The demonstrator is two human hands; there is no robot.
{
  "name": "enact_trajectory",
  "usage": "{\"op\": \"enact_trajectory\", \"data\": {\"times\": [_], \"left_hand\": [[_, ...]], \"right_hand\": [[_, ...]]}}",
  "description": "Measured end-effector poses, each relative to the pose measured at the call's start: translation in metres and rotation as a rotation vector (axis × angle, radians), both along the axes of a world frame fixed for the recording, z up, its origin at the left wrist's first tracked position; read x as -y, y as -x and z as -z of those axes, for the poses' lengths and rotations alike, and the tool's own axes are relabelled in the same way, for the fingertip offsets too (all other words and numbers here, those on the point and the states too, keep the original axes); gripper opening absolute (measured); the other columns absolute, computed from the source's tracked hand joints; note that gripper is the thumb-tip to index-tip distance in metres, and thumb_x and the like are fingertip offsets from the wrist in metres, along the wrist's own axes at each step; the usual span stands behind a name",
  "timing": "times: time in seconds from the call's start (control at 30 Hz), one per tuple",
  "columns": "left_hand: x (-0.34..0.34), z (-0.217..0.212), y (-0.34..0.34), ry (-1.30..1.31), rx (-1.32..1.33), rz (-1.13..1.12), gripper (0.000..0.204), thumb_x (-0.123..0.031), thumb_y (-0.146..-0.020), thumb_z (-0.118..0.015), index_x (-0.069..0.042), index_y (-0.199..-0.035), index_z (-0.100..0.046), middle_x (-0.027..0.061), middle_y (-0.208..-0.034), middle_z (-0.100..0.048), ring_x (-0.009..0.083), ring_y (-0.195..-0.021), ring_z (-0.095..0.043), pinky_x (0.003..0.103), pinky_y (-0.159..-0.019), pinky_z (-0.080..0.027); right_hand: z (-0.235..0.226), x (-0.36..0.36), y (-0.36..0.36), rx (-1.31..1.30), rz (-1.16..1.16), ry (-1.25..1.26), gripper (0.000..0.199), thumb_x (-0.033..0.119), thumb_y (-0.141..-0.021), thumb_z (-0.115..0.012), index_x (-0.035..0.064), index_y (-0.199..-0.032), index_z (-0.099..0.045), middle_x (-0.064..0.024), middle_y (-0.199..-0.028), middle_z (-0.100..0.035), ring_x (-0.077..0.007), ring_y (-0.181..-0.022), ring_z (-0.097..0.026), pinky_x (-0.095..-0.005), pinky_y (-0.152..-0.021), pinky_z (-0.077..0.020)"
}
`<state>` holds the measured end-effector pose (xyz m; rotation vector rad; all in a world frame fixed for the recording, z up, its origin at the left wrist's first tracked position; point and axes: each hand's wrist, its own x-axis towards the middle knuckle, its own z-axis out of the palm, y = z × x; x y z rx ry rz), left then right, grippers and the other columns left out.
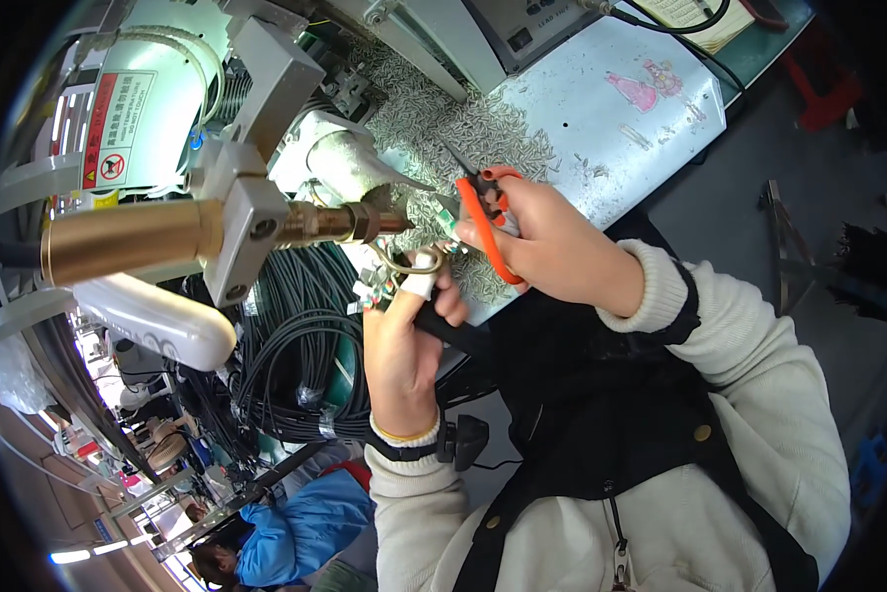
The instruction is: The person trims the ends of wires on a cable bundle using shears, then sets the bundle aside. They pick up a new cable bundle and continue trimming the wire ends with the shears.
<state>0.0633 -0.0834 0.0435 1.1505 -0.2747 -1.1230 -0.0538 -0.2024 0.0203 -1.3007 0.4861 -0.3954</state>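
In my right hand (552,237) are orange-handled snips (483,222), with their dark pointed tip aimed up and to the left. A small green piece (446,219) lies by the right fingertips; whether they grip it I cannot make out. My left hand (404,340) is closed around a black cable (448,331), its thumb covered in white. Thin coloured wire ends (372,289) show beside that thumb. A brass-coloured loop (414,261) curves just above it. Close above both hands points the brass nozzle (389,225) of a machine.
Small silvery pieces (434,109) cover much of the metal worktop (601,128). Coiled black cables (300,335) lie left of my left hand. A gold cylinder (133,242) on a clamp reaches in from the left. A control box (532,35) stands behind. Another person in blue (305,528) sits lower left.
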Motion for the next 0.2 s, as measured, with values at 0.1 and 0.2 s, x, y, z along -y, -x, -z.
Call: {"op": "enact_trajectory", "data": {"times": [0.1, 0.2], "left_hand": [[-0.014, -0.007, 0.019, -0.148, 0.064, -0.114, 0.024, -0.014, -0.082, -0.055, 0.002, -0.1, -0.051, 0.0088, -0.084, -0.057, 0.0185, -0.071, -0.054, 0.029, -0.061, -0.045], [-0.026, 0.006, 0.031, -0.136, 0.373, -0.077, 0.032, -0.018, -0.082, -0.056, -0.002, -0.109, -0.049, 0.0128, -0.095, -0.057, 0.0221, -0.084, -0.056, 0.04, -0.081, -0.046]], "right_hand": [[-0.001, -0.001, 0.014, -0.037, 0.084, 0.3, 0.014, 0.013, -0.081, -0.054, 0.0021, -0.088, -0.048, -0.0029, -0.061, -0.053, -0.0107, -0.044, -0.049, -0.0222, -0.041, -0.0386], [-0.001, -0.002, 0.025, -0.133, 0.348, 1.006, 0.011, 0.013, -0.082, -0.054, 0.0048, -0.088, -0.049, -0.0027, -0.065, -0.057, -0.0136, -0.048, -0.053, -0.0225, -0.043, -0.0407]]}}
